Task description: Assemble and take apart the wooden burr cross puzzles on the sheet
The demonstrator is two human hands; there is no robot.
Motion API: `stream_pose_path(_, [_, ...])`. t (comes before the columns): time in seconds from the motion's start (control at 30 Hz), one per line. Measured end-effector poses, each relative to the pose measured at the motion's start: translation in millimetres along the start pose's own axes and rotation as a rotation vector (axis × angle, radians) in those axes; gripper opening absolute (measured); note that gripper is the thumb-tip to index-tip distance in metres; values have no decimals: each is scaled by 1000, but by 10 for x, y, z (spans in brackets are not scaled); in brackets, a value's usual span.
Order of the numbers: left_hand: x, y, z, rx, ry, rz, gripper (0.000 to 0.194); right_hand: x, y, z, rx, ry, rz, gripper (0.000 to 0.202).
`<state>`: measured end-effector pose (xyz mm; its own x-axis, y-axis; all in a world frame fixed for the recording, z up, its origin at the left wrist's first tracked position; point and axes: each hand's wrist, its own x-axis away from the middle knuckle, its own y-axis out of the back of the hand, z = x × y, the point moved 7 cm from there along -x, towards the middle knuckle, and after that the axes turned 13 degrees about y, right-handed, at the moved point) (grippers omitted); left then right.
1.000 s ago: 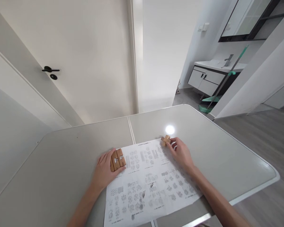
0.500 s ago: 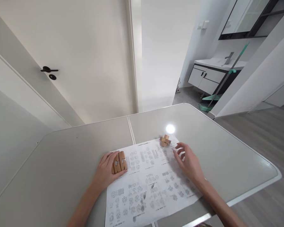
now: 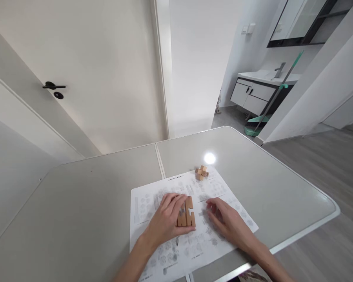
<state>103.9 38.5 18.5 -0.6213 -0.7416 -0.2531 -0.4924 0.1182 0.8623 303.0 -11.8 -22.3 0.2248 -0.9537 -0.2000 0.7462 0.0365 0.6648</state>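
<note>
Several notched wooden puzzle pieces (image 3: pixel 189 213) lie side by side on the printed instruction sheet (image 3: pixel 147 213). My left hand (image 3: pixel 168 219) is wrapped round them, fingers along the far end and thumb at the near end, hiding their left part. To the right, my right hand (image 3: pixel 223 219) rests low over the sheet with its fingers curled loosely and apart, and I see nothing in it. An interlocked wooden cross puzzle (image 3: pixel 201 172) stands on the far edge of the sheet, beyond both hands.
The sheet lies on a grey table (image 3: pixel 76 211) with a pale rim and a seam down its middle. A white door (image 3: pixel 106 70) is behind it. At the back right are a sink cabinet (image 3: pixel 253 94) and a green dustpan (image 3: pixel 251 131).
My left hand has moved right with the wooden pieces, from the sheet's left edge to its middle. My right hand has come nearer to me, away from the wooden cross.
</note>
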Motion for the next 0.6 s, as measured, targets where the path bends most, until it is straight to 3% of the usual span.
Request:
stream_pose_path(0.13, [-56, -189, -65, 23, 30, 47, 85, -48, -20, 157, -11, 24, 67, 12])
stream_pose_path(0.23, [-44, -229, -26, 38, 82, 58, 88, -77, -79, 269, -19, 43, 100, 12])
stream_pose_path(0.43, [81, -140, 192, 53, 189, 110, 106, -93, -259, 337, 38, 126, 163, 33])
stream_pose_path(0.6, [197, -36, 414, 69, 293, 132, 103, -112, -326, 320, 133, 147, 190, 29])
